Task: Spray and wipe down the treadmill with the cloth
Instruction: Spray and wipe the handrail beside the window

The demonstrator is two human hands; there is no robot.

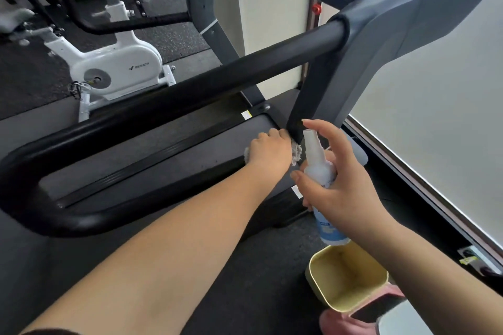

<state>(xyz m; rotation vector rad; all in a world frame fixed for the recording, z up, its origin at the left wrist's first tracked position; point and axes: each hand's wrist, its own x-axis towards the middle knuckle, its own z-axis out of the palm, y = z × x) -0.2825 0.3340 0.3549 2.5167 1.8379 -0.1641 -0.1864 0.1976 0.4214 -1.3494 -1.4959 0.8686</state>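
Left grip (268,148): I see it curled round the cloth (296,153), pressed at the treadmill (168,95) upright's base.
Right grip (343,187): wrapped round the spray bottle (321,171), near right.

Two hands are showing: the left hand (269,148) and the right hand (345,185). One cloth (296,153) is peeking out from under the left hand, and one spray bottle (322,179) is sitting in the right hand's grip. One treadmill (168,95) is stretching out beyond both hands. One yellow bin (345,277) is standing below the right hand. One white exercise bike (117,68) is standing far off past the left hand.
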